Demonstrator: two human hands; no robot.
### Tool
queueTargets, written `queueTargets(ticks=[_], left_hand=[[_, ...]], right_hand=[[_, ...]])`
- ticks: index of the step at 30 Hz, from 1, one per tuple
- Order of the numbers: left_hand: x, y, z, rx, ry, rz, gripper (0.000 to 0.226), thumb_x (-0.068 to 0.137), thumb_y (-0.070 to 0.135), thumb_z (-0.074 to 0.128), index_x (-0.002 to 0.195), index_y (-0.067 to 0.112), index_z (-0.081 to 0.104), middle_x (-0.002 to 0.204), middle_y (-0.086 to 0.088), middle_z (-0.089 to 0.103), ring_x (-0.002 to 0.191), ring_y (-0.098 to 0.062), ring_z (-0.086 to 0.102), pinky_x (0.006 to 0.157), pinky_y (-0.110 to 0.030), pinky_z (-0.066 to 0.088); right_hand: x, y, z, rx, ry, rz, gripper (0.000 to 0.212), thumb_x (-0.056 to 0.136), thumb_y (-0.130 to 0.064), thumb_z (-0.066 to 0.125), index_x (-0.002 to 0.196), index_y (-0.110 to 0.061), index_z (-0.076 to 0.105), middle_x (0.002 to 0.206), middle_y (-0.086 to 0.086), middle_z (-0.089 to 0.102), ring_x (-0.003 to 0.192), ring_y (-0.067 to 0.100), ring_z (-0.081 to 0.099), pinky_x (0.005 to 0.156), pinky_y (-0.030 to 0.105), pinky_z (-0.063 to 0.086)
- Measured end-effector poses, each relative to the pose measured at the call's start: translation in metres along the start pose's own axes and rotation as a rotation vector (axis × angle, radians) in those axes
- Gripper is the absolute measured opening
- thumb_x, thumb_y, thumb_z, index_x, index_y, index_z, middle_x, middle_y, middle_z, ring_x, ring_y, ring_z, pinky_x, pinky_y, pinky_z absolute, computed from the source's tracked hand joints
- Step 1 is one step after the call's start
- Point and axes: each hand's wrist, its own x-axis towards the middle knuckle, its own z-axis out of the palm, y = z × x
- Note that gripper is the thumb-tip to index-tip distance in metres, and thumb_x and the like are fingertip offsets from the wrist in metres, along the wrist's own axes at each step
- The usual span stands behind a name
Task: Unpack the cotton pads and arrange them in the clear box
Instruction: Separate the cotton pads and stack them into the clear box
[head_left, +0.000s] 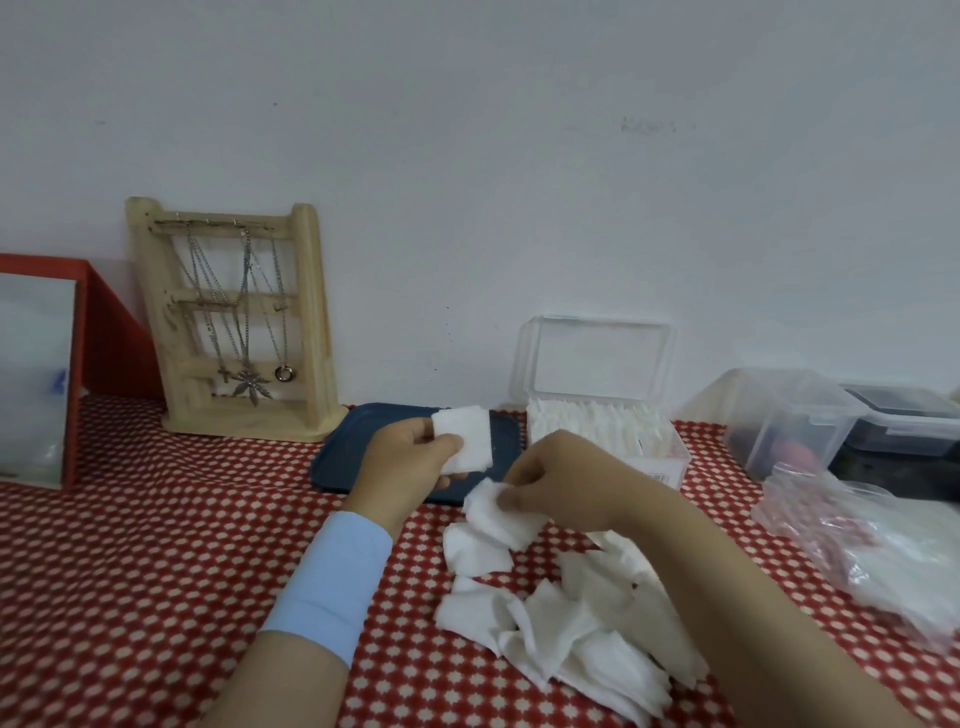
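Beyond the left hand, to its far left, a red-framed mirror (31, 374) leans on the plain white wall (519, 156), with a pale wooden stand (311, 322) hung with thin metal chains next to it. Everything sits on a red tablecloth (156, 545) dotted with white. A dark blue tray (343, 452), smooth and round-cornered, lies just behind the left hand (400, 467). That hand, with a light blue sleeve (332, 582) on its forearm, pinches a soft, nearly square cotton pad (467, 436) upright over the tray, flat face toward the person. Close beside it, the right hand (561, 478) curls down and pinches a second pad (493, 519) at the top of the loose pads (571, 623), a rumpled white heap beneath and in front of it. Just behind the right hand stands the clear box (670, 457), its long axis running left to right along the wall and its lid (597, 358) raised. Inside it, filed pads (597, 421) stand on edge in a row along that axis. Farther right are clear plastic tubs (789, 415) and a crinkled plastic bag (857, 545).
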Motion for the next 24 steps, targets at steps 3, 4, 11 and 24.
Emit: queueTargets(ticks=[3,4,11,24], left_hand=[[0.0,-0.001,0.001,0.049,0.047,0.028,0.018,0.097,0.013,0.062,0.086,0.025,0.069,0.093,0.003,0.073,0.082,-0.011,0.067,0.063,-0.021,0.055],[-0.001,0.0,0.003,0.038,0.038,0.021,0.018,0.097,0.012,0.061,0.087,0.024,0.069,0.095,0.003,0.072,0.085,-0.011,0.067,0.065,-0.022,0.057],[-0.007,0.001,0.014,-0.311,-0.191,-0.138,0.021,0.1,0.011,0.059,0.115,0.01,0.073,0.108,-0.01,0.078,0.101,-0.026,0.076,0.084,-0.04,0.062],[-0.007,-0.003,0.015,-0.38,-0.234,-0.157,0.018,0.095,0.007,0.067,0.113,0.007,0.071,0.107,-0.008,0.079,0.099,-0.022,0.076,0.077,-0.031,0.063]], right_hand=[[-0.005,0.002,-0.016,0.247,0.053,-0.014,0.011,0.091,-0.025,0.073,0.089,-0.017,0.08,0.081,0.0,0.075,0.065,0.003,0.061,0.065,0.019,0.05],[-0.006,0.002,-0.019,0.356,0.043,-0.019,0.008,0.091,-0.023,0.073,0.09,-0.018,0.08,0.084,-0.002,0.077,0.07,0.005,0.065,0.068,0.021,0.054],[-0.006,0.003,-0.02,0.601,0.145,0.088,0.008,0.091,-0.017,0.073,0.089,-0.01,0.078,0.09,0.011,0.077,0.065,0.014,0.07,0.058,0.027,0.057],[-0.004,0.005,-0.025,0.447,0.333,0.204,0.005,0.088,-0.024,0.077,0.084,-0.022,0.077,0.082,0.003,0.076,0.065,0.022,0.075,0.049,0.025,0.054]])
